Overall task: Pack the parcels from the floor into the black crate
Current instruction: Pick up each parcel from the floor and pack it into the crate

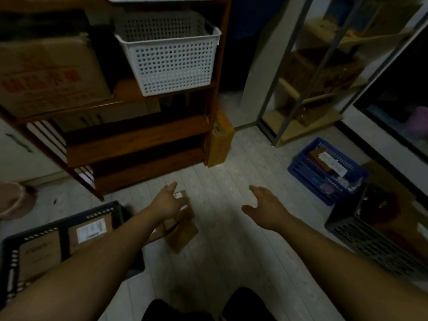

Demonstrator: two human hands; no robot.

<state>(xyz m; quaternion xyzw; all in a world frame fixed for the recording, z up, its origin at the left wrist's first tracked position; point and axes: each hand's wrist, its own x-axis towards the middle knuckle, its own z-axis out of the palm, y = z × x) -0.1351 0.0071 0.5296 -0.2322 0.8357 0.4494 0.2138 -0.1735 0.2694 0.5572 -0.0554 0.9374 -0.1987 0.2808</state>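
Note:
A small pile of brown cardboard parcels (183, 235) lies on the pale floor in front of me. My left hand (168, 201) rests on the top parcel (185, 200), which carries a white label; whether the fingers grip it I cannot tell. To the right, my right hand (266, 205) hovers over bare floor with fingers spread and nothing in it. The black crate (97, 213) stands at the lower left, with two brown parcels (90, 230) inside, one with a white label. My left forearm crosses over the crate's near corner.
A wooden shelf unit (139, 135) stands ahead with a white perforated basket (171, 56) and a large cardboard box (48, 75). A yellow box (220, 140) leans at its right end. A blue crate (324, 170) and a dark crate (375, 228) sit at the right.

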